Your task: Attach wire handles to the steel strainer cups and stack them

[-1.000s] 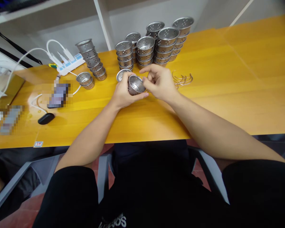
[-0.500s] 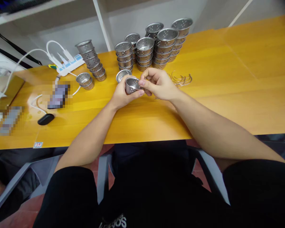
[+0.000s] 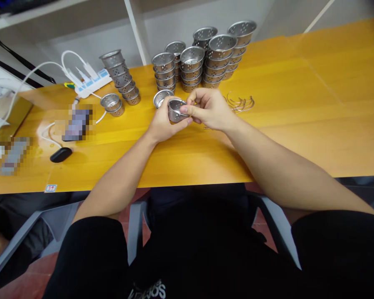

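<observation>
My left hand (image 3: 162, 121) is wrapped round a small perforated metal strainer basket (image 3: 175, 112), holding it above the table with its mouth tilted up. At the basket's right rim, my right hand (image 3: 210, 109) pinches a thin wire handle between thumb and forefinger; the fingers hide most of it. Just behind my left hand stands another strainer basket (image 3: 160, 99), partly covered by that hand. Several loose curved wire handles (image 3: 241, 104) lie in a small heap on the table, to the right of my right hand.
Stacks of strainer baskets (image 3: 191, 68) stand at the back. Further left are a leaning stack (image 3: 121, 79) and a short pair (image 3: 112, 104). A power strip (image 3: 93, 85) with white cables, a blurred phone (image 3: 77, 124) and a black oval object (image 3: 61, 155) occupy the left side.
The held basket and my left hand have shifted slightly to the right, and the basket has turned a little. My right hand keeps its pinch at the rim. The whole view has moved slightly.
</observation>
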`<state>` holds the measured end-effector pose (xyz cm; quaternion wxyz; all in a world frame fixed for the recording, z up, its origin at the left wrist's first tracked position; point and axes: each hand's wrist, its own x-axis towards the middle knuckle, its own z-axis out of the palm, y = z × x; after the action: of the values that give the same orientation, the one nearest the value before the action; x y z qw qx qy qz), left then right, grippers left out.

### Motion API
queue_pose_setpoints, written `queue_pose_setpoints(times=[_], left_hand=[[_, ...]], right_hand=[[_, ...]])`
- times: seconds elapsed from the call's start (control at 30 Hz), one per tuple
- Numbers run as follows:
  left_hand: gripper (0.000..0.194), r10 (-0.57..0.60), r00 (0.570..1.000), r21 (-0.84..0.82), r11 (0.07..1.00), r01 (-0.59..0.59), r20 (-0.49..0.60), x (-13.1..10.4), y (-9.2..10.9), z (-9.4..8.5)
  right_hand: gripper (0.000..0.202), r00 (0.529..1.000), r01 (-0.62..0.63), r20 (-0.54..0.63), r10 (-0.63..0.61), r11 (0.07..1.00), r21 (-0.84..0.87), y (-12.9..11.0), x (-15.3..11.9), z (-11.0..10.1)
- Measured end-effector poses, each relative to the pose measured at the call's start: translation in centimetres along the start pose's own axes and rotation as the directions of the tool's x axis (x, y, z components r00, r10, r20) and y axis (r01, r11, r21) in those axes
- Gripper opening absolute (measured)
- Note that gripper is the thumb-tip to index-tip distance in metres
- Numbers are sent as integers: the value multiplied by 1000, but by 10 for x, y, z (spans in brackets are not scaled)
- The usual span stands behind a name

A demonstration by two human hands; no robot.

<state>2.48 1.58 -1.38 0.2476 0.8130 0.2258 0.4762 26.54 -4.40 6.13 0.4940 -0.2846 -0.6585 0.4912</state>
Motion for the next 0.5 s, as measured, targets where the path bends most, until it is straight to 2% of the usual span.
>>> queue_pose_setpoints(times=[0.17, 0.3, 0.5], left_hand=[[92, -59, 998, 45, 997, 58, 20, -1, 1, 0], [94, -55, 998, 52, 997, 53, 34, -1, 3, -2], [99, -25, 999, 74, 997, 23, 30, 0, -4, -6]], right_hand=[[84, 1000, -15, 1, 15, 1000, 4, 2, 0, 0], [84, 1000, 9, -15, -9, 1000, -8, 2, 0, 1], [83, 989, 115, -77, -124, 987, -112, 14, -2, 5]])
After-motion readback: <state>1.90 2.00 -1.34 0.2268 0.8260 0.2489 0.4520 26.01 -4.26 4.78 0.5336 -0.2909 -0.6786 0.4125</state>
